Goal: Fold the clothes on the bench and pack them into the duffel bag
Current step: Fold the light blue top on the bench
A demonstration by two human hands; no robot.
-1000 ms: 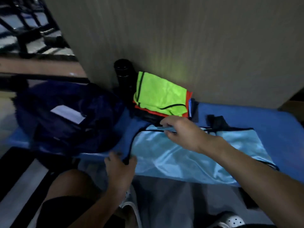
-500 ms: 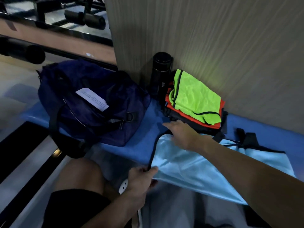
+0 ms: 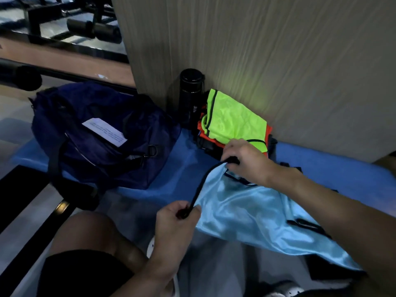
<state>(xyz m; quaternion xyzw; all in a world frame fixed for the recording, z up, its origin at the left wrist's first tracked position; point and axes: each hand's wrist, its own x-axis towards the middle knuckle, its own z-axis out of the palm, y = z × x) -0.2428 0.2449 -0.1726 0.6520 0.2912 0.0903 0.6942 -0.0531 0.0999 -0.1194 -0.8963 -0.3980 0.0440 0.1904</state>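
Here both hands, the left hand (image 3: 177, 213) and right hand (image 3: 246, 159), pinch the light-blue vest's (image 3: 252, 213) black edge, mid-fold; next, carry that edge across evenly.

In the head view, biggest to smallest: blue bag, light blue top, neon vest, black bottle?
The duffel bag and light blue top look alike; the top is nearer, so unranked.
Then neon vest.
Then black bottle.

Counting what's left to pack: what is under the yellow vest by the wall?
An orange garment lies directly under the yellow vest, with dark fabric beneath. The vest covers most of both, so the count is unclear.
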